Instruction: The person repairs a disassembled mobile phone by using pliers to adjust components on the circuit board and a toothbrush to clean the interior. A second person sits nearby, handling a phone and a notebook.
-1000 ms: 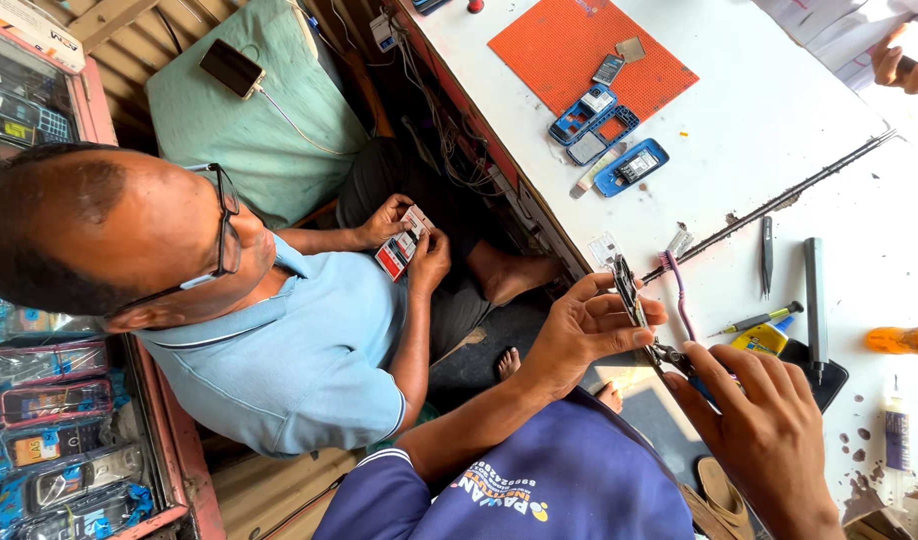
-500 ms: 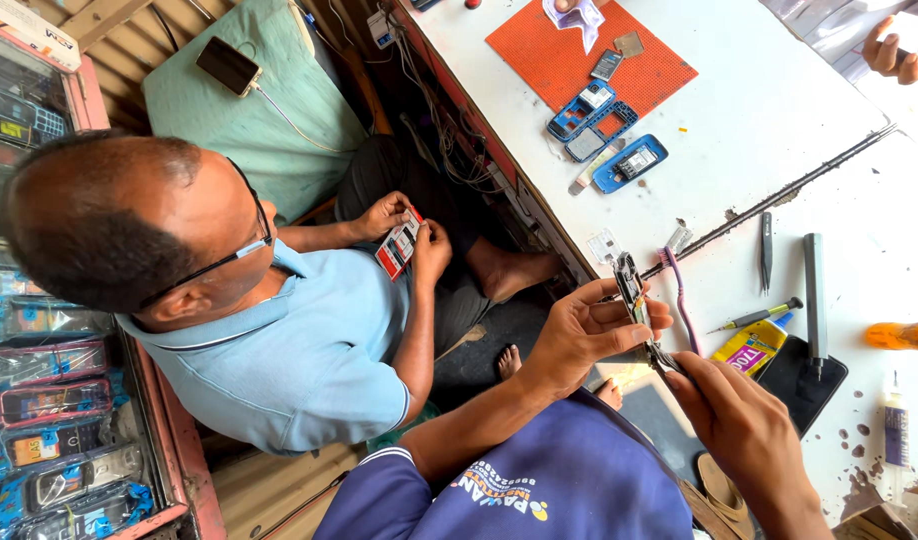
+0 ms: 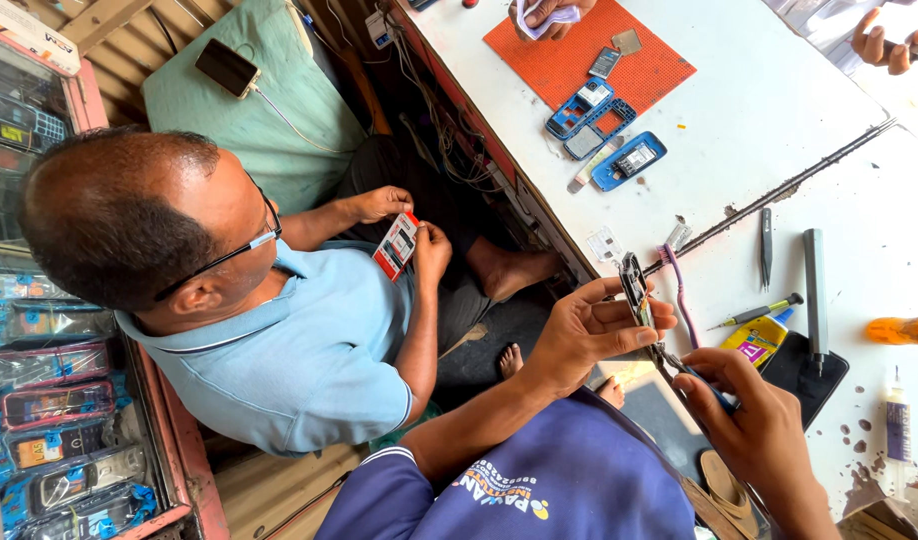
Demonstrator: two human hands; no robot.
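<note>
Upright, the left hand (image 3: pixel 579 335) pinches a phone (image 3: pixel 634 290); the right hand (image 3: pixel 754 425) grips a tool (image 3: pixel 684 367).

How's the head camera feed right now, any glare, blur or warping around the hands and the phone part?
Head view: daylight is bright, and the white worktop washes out toward the top right corner; the left hand, the dark phone part it holds edge-on, and the right hand are sharp, without motion blur; the wide lens tilts and bends the scene, noticeably at the display case on the left edge.
</note>
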